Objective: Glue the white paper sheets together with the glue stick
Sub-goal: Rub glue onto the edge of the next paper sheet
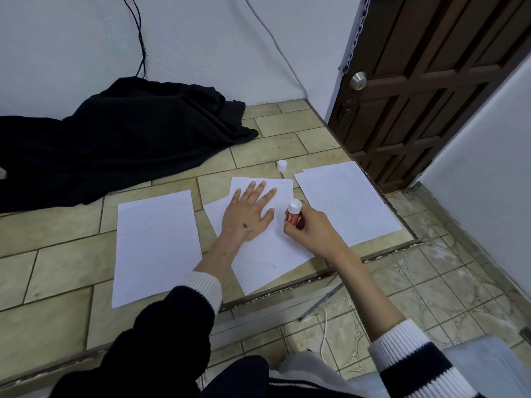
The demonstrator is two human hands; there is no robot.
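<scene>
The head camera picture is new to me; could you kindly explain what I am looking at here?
There is no machine: a person wears one camera on the head, looking down at their own hands. The left hand lies flat on the middle paper stack on the tiled floor. The right hand holds a red glue stick upright beside it. More white sheets lie to the left and right. A small white cap stands beyond them, near a black cloth.
</scene>
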